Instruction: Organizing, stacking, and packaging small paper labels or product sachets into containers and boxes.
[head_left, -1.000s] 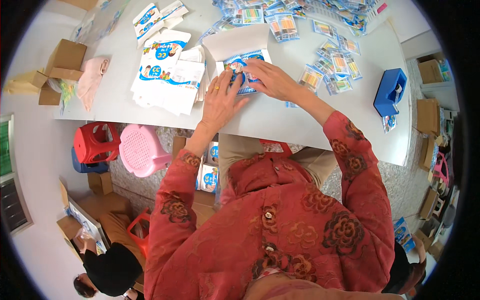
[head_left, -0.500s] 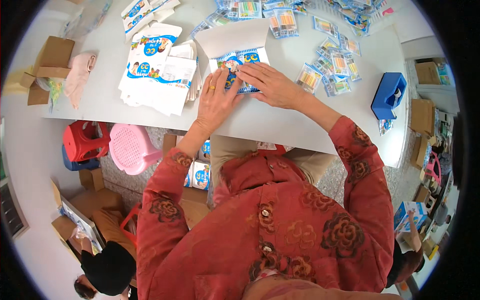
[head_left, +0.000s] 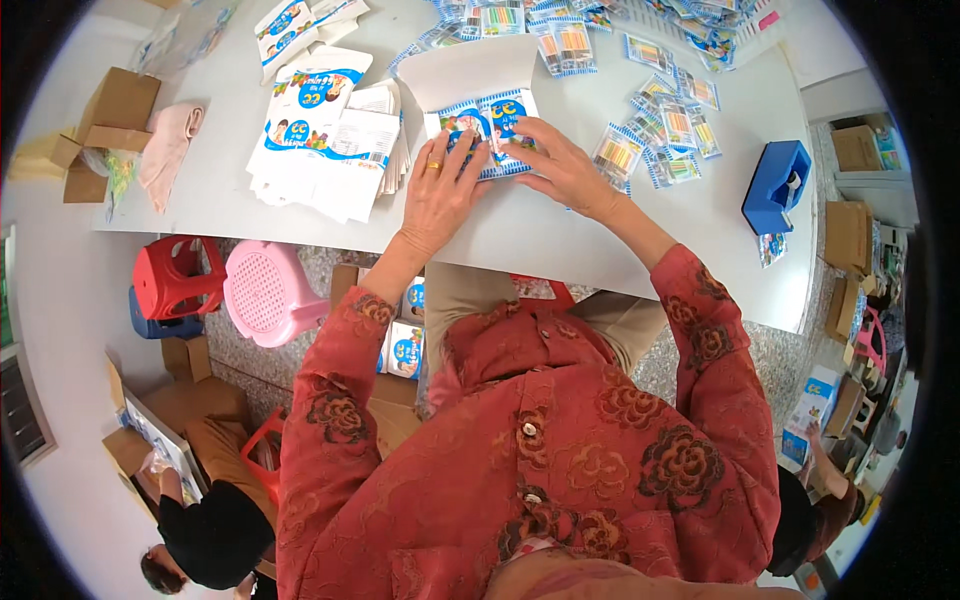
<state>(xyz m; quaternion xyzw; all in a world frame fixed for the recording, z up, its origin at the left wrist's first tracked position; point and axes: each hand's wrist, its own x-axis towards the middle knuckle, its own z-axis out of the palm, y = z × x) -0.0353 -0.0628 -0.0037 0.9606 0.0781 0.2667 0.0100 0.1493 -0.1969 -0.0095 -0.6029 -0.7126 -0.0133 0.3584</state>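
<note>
A flat blue-and-white printed carton (head_left: 484, 116) lies on the white table (head_left: 560, 250) with its white flap up at the back. My left hand (head_left: 442, 192) presses flat on the carton's left part, a ring on one finger. My right hand (head_left: 558, 165) lies on its right part, fingers spread toward the middle. Both hands hold the carton down against the table. A stack of the same flat cartons (head_left: 325, 135) lies just left of my left hand.
Several small packets of coloured sticks (head_left: 660, 130) are scattered at the back right. A blue tape dispenser (head_left: 776, 186) stands at the right edge. Cardboard boxes (head_left: 118, 108) and a pink cloth (head_left: 165, 150) lie far left. Pink (head_left: 268, 292) and red stools (head_left: 172, 277) stand below; a person (head_left: 205, 525) crouches lower left.
Both hands have stayed on the carton, shifting slightly toward its middle. The view has tilted a little, moving the table upward in the picture.
</note>
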